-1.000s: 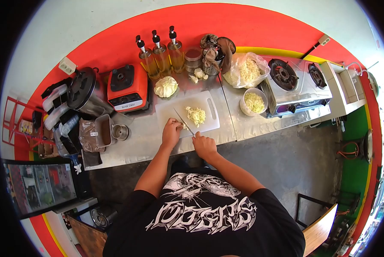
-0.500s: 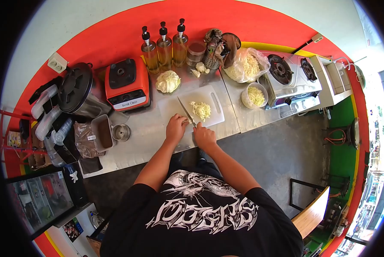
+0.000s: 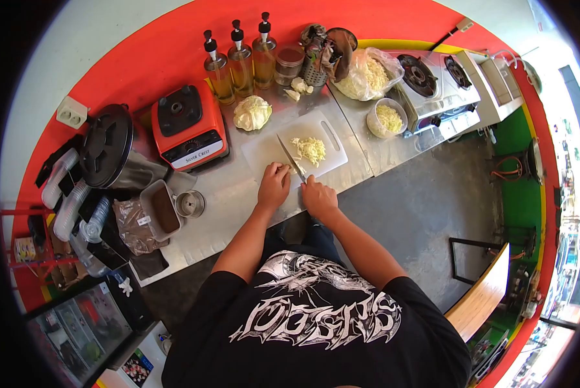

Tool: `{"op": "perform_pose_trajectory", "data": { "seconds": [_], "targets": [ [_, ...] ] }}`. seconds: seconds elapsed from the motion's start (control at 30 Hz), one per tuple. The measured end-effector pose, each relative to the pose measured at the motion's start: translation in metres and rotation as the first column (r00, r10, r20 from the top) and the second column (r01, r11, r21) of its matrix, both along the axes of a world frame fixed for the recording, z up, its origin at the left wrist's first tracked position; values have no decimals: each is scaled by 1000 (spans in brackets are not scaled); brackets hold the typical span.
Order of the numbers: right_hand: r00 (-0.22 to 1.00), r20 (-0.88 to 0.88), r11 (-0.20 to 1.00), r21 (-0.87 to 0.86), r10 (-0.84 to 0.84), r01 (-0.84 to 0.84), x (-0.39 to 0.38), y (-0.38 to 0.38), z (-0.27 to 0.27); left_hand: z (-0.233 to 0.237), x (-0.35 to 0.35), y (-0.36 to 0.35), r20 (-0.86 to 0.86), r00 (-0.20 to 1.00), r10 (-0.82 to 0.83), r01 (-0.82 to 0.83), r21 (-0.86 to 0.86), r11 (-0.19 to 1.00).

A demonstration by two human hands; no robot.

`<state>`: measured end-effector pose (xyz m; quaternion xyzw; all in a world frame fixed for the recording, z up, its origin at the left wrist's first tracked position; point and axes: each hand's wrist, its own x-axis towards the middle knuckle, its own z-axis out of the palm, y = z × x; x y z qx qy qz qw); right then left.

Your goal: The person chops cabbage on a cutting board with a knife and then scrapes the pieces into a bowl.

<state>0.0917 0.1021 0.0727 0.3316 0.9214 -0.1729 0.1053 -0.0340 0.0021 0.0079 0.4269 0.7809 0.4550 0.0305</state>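
At the left end of the steel counter (image 3: 222, 216), a brown-bottomed tub (image 3: 160, 210) sits near the front edge, a metal cup (image 3: 189, 204) beside it. The red blender base (image 3: 188, 123) and pump bottles (image 3: 241, 70) stand toward the back edge, presumably to free the front. The cabbage head (image 3: 252, 113) rests just beyond the back-left part of the white board (image 3: 264, 152), likely within reach but off the cutting surface. At the board's front edge, the left hand (image 3: 274, 186) has its fingers bent together on a small pale piece (image 3: 288, 167), apparently steadying it with tips tucked back. The right hand (image 3: 319, 197) grips the handle of the knife (image 3: 288, 151), whose blade slants toward the back-left. Shredded cabbage (image 3: 309, 150) lies right of the blade, seemingly kept clear of the fingers. Past the board's right edge stand a filled bowl (image 3: 387, 119), a plastic bag (image 3: 367, 72) and the stove (image 3: 448, 77).
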Motion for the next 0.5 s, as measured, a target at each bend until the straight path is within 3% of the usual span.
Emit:
{"op": "perform_pose_trajectory", "data": {
  "seconds": [0.33,0.5],
  "targets": [
    [996,-12,996,-15,-90,90,19,-28,-8,0,2,-3,-76,996,42,-42,-9,999],
    [998,-40,999,-1,-43,43,-1,-9,-5,4,4,-5,-91,994,64,-65,-4,998]
  ]
}}
